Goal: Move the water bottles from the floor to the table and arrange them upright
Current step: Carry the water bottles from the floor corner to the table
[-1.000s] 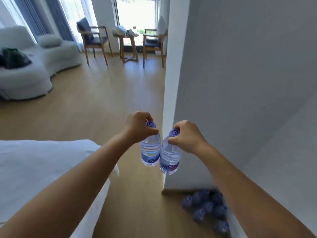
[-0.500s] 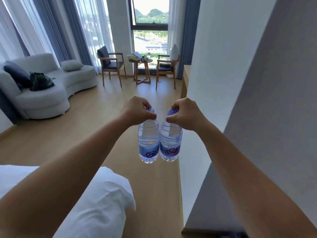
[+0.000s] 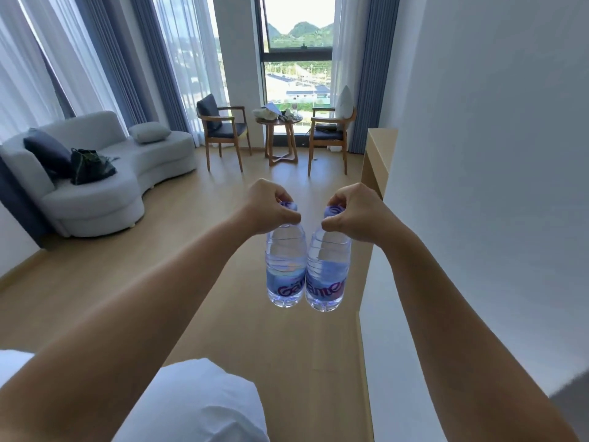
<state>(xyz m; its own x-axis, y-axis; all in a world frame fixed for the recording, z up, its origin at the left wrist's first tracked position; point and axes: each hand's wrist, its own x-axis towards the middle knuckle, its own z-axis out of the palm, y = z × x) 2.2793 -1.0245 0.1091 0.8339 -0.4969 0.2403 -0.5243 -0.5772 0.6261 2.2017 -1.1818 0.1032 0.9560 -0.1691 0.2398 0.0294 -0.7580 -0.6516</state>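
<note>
Two clear water bottles with blue caps and blue labels hang upright in the air, side by side and touching. My left hand (image 3: 269,207) grips the left bottle (image 3: 285,269) by its cap and neck. My right hand (image 3: 353,212) grips the right bottle (image 3: 326,272) the same way. Both are held in front of me above the wooden floor (image 3: 191,282). A small round wooden table (image 3: 279,122) stands far ahead by the window with several items on it. A light wooden desk edge (image 3: 377,154) juts out from behind the white wall on the right.
A white wall (image 3: 478,186) runs close along my right. A white bed corner (image 3: 197,403) lies at the bottom left. A grey sofa (image 3: 105,173) with a dark bag sits on the left. Two wooden armchairs (image 3: 223,129) flank the round table.
The view has lifted from the floor to the room ahead. The bottles left on the floor have dropped out of sight. Both hands still hold their bottles, now higher and further forward.
</note>
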